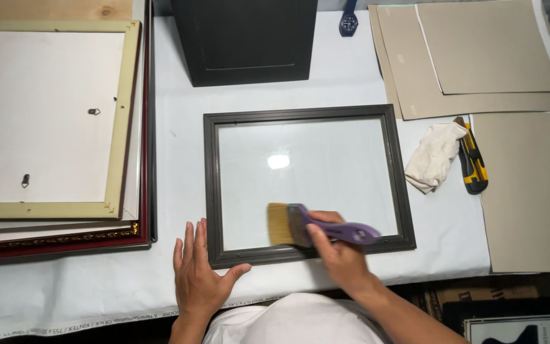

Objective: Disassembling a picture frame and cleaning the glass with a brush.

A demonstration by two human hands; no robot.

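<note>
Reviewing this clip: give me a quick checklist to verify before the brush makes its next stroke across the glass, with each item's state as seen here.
1. Right hand grips the purple brush by its handle: ok.
2. Bristles rest on the glass near its lower edge: ok.
3. Left hand lies flat at the dark frame's lower left corner, steadying it: ok.
4. Glass free of loose objects in the brush's path: ok.
5. Dust left on the glass: cannot tell, a light glare hides detail.
6. Cloth and utility knife lie clear of the frame: ok.
</note>
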